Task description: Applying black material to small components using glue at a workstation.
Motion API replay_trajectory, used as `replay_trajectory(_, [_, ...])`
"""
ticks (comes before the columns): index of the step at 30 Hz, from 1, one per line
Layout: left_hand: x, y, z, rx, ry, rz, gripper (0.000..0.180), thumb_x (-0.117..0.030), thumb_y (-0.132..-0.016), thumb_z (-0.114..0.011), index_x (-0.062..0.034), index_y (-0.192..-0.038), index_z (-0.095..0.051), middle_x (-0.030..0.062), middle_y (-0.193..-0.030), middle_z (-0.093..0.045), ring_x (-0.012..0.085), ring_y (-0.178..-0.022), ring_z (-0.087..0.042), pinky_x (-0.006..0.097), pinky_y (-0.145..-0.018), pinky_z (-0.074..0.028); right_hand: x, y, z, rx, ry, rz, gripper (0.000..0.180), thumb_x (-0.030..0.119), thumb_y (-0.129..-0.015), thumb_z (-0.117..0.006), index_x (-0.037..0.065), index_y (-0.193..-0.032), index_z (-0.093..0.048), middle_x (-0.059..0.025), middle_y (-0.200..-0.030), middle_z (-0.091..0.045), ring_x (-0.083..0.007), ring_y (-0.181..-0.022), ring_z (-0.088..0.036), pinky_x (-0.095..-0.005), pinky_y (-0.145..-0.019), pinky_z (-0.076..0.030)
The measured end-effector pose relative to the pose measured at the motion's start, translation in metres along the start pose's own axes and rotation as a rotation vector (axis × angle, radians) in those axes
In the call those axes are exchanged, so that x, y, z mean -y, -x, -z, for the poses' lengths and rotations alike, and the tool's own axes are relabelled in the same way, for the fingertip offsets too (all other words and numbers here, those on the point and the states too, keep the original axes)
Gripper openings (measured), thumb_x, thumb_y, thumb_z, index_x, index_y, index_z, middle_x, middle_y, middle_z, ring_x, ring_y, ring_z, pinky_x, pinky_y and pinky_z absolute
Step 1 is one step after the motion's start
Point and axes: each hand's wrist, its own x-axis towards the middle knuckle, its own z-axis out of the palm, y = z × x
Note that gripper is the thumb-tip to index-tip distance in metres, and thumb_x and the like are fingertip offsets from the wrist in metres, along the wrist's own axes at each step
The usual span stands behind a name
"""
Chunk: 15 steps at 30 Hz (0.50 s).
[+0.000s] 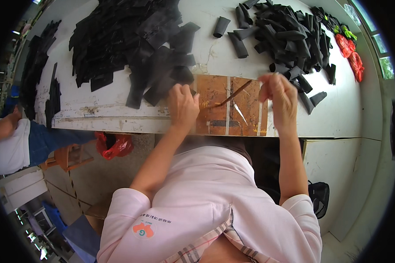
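While a red plastic bag [119, 149] below the counter's [138, 125] near edge holds something dark, a brown stick [238, 92] near that edge slants far-right. The left hand [183, 105] bends at a black fabric piece [182, 74], the right hand [280, 98] curls; I cannot tell whether their fingers grasp.

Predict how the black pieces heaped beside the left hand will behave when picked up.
The pieces probably won't roll, since most lie flat. Each should be light, as they look thin. They may come up several at once, because they overlap closely.
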Motion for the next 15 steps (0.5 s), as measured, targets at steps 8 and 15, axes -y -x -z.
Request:
replay_trajectory(8, [0.013,-0.011,0.044,0.17,0.598,0.195,0.009,-0.006,-0.075,-0.058,0.0016,-0.079,-0.061,0.0104,-0.076,-0.06,0.0205,-0.069,-0.057,0.029,-0.063,-0.044,-0.007,0.049,-0.059,0.216,0.457,0.428,0.016,0.01,-0.072,-0.065,0.002,-0.084,-0.058,-0.0092,-0.074,-0.057,-0.0254,-0.066,-0.056,-0.0333,-0.058,-0.046])
replay_trajectory(15, [0.001,-0.005,0.116,0.524,1.417,0.276,0.008,-0.005,-0.078,-0.059,-0.0003,-0.084,-0.062,0.0009,-0.08,-0.059,0.0058,-0.071,-0.05,0.019,-0.065,-0.038,0.015,0.021,-0.076,0.359,0.152,0.226,0.027,0.013,-0.065,-0.073,0.002,-0.084,-0.056,-0.0058,-0.078,-0.057,-0.0172,-0.072,-0.056,-0.0274,-0.063,-0.045])
